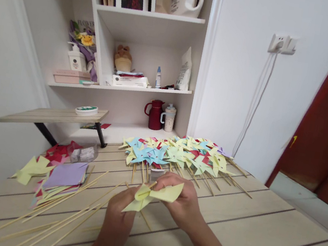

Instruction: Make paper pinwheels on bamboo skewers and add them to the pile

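Observation:
A pale yellow paper pinwheel (152,194), partly folded, is held up over the near middle of the table between both hands. My left hand (122,206) pinches its left side with the fingers closed. My right hand (180,203) grips its upper right part, thumb and fingers pressed together on the paper. A thin wooden stick (145,220) shows just below the paper; whether it is attached or lies on the table I cannot tell. Behind my hands lies a heap of paper pinwheels on sticks (177,154), in blue, yellow, green and red. A small white box (156,174) stands just beyond my fingers.
Several loose wooden sticks (72,219) lie at the front left. Beside them are a stack of coloured paper squares (65,176), yellow cut paper (32,169) and a clear plastic box (83,153). A raised wooden stand (55,115) and a shelf unit (150,15) border the back.

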### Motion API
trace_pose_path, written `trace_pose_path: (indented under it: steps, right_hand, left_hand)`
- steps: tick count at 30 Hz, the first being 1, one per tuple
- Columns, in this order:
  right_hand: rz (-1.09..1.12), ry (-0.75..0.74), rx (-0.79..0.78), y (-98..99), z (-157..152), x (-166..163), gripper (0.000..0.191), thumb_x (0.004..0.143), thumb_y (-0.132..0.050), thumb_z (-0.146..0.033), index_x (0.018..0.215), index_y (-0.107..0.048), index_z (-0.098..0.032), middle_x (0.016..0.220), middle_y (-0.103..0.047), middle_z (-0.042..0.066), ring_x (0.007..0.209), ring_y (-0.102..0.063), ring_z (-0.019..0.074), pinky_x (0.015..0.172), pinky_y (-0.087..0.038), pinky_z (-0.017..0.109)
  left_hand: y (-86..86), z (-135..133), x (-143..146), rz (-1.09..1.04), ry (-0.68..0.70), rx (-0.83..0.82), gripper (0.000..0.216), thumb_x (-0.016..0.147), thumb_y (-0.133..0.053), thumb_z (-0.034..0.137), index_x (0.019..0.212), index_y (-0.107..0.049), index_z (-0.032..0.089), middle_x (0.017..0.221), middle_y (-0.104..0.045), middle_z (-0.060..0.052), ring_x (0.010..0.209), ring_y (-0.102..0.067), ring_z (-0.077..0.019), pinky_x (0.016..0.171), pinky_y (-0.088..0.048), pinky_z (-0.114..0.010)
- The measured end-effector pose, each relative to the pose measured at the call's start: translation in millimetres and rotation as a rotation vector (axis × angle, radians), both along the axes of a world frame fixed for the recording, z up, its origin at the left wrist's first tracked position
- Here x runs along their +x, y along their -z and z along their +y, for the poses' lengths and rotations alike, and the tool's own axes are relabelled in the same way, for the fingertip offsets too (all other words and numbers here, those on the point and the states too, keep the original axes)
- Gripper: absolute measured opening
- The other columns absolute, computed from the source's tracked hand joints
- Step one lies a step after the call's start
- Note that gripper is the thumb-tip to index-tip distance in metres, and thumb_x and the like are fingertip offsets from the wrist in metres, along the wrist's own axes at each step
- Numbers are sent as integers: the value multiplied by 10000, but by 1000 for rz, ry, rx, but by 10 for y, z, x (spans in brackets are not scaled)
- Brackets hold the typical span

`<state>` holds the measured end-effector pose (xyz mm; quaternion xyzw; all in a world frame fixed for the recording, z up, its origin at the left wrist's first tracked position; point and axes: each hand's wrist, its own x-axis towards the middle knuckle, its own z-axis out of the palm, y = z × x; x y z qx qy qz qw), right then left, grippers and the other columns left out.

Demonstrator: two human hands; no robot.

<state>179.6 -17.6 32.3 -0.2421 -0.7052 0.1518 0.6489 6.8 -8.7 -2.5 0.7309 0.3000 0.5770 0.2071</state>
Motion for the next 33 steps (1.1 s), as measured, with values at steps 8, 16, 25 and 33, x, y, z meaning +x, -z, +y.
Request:
trace_pose_path:
  steps: [8, 16, 25, 33]
  right_hand:
    - [25, -9, -53, 42, 6, -8, 49, 824, -683, -169, 814, -710, -208, 757, -714, 41, 698, -654, 171, 650, -514, 289]
    - [22, -19, -90, 59, 28, 49, 25, 832, -687, -204, 814, -700, -216, 767, -718, 34, 713, -651, 176, 673, -519, 308]
    - [-285, -141, -76, -27, -25, 104, 148, 914, -626, -268, 806, -707, -209, 748, -702, 40, 672, -643, 157, 630, -497, 272]
    - [-440, -138, -20, -4, -1, 69, 171, 942, -577, -243, 825, -699, -218, 737, -710, 37, 678, -638, 153, 630, -494, 257]
  left_hand:
    - [-8, -17, -2, 36, -48, 100, 377, 869, -435, 195, 1021, -777, 234, 993, -773, -77, 920, -709, -249, 853, -532, -360]
    - [-55, -5, 46, -192, 83, -373, 382, 858, -578, 387, 1166, -707, 202, 778, -719, -57, 662, -630, -208, 612, -510, -303]
    - [-165, 60, 29, -470, 399, -723, 444, 860, -640, 491, 1196, -558, 212, 489, -257, 124, 421, -176, -62, 423, -199, -164]
    - [-149, 112, -15, -435, 415, -749, 359, 819, -682, 507, 887, -591, 166, 470, -279, 119, 418, -154, -42, 415, -149, -170]
